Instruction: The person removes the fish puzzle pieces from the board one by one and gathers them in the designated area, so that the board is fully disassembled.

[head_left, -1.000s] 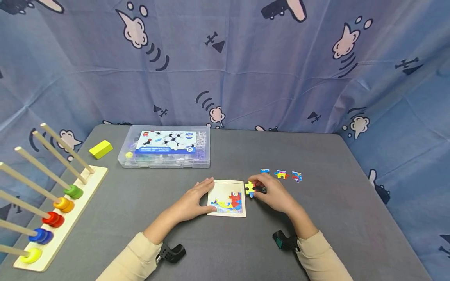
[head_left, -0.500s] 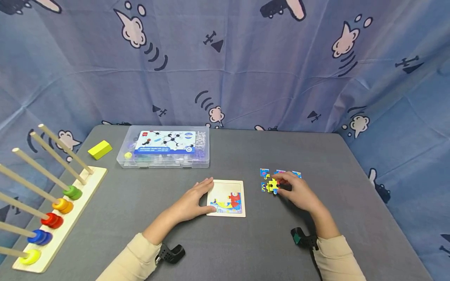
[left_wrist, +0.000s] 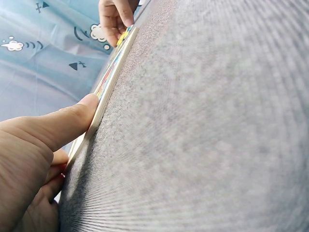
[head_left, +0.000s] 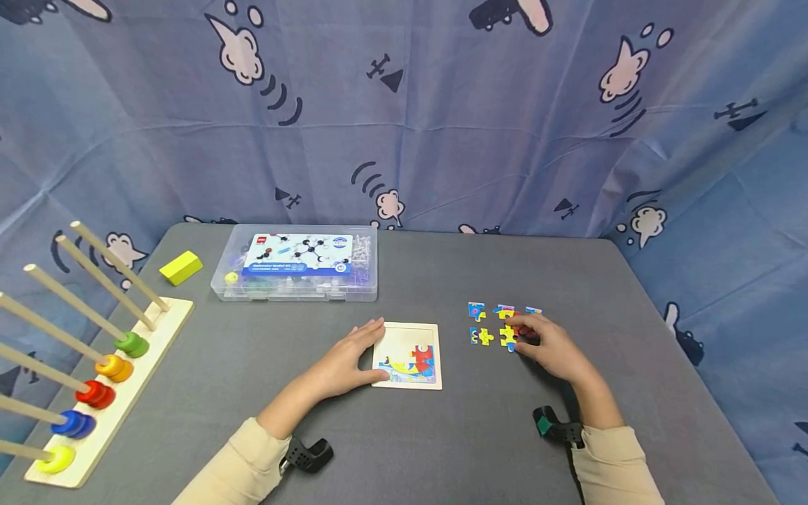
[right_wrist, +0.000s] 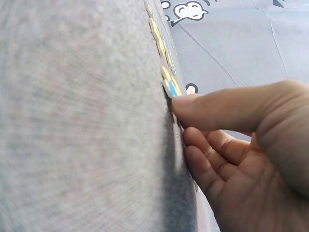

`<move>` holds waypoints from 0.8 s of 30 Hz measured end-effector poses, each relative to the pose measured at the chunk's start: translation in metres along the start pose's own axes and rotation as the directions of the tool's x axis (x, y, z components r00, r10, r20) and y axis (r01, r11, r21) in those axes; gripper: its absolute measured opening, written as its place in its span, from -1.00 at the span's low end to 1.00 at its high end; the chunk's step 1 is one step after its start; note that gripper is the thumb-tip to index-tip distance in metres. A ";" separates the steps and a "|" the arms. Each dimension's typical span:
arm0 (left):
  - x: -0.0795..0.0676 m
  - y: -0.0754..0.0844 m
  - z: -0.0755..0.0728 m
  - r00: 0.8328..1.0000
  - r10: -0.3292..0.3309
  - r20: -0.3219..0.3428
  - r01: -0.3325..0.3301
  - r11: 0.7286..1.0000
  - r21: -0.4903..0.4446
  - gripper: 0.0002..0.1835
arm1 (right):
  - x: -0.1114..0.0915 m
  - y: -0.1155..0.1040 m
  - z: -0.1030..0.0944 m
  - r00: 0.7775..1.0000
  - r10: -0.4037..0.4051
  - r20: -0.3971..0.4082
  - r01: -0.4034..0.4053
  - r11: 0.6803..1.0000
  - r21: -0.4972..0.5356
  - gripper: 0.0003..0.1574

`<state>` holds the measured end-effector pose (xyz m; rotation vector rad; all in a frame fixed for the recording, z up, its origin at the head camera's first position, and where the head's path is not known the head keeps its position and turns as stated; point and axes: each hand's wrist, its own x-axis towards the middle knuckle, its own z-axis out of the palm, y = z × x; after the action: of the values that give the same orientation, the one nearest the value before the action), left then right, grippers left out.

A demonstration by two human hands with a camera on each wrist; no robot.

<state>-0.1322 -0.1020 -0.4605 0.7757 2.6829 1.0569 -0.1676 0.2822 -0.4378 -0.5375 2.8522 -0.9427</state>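
Observation:
A shallow square wooden puzzle tray (head_left: 404, 331) lies on the table, with joined, brightly printed pieces (head_left: 413, 366) in its lower part. My left hand (head_left: 344, 362) holds the tray at its left side, the thumb on the near corner and the fingers along the far left. To the right, my right hand (head_left: 550, 344) pinches a yellow jigsaw piece (head_left: 508, 338) with a blue edge, low at the tabletop; part of it is hidden by the fingers. Left of that piece lies another yellow-and-blue jigsaw piece (head_left: 481, 337). Behind them are several more, including a blue one (head_left: 476, 311).
A clear plastic molecular model kit box (head_left: 294, 264) stands at the back left. Beside it lies a yellow block (head_left: 181, 268). A wooden peg board (head_left: 132, 393) with coloured rings and tall pegs runs along the left side. A patterned curtain (head_left: 404, 126) hangs behind the grey table.
My right hand has moved right from beside the tray to the loose pieces, bringing the yellow piece along. One yellow-and-blue piece now lies uncovered to its left. My left hand stays put.

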 end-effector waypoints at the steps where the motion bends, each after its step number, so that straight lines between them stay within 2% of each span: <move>1: 0.000 -0.001 0.001 1.000 -0.005 0.002 0.005 1.000 0.001 -0.14 | 0.000 0.000 0.000 1.000 0.001 0.001 -0.001 1.000 -0.003 -0.52; 11: 0.000 0.000 -0.001 1.000 0.010 -0.004 -0.010 1.000 -0.024 -0.15 | -0.001 -0.001 -0.002 1.000 -0.006 0.023 0.005 0.999 0.032 -0.51; 18: -0.002 0.001 0.000 0.998 0.053 -0.040 -0.054 0.998 -0.016 -0.15 | -0.001 0.000 -0.005 1.000 0.009 0.027 -0.010 0.998 0.069 -0.48; 24: 0.000 0.000 0.000 1.000 0.025 -0.018 -0.025 0.999 -0.022 -0.16 | -0.002 -0.003 -0.007 0.999 0.025 0.032 -0.027 0.996 0.082 -0.45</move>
<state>-0.1321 -0.1014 -0.4606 0.8017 2.6780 1.1023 -0.1663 0.2842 -0.4302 -0.5009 2.7719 -1.0324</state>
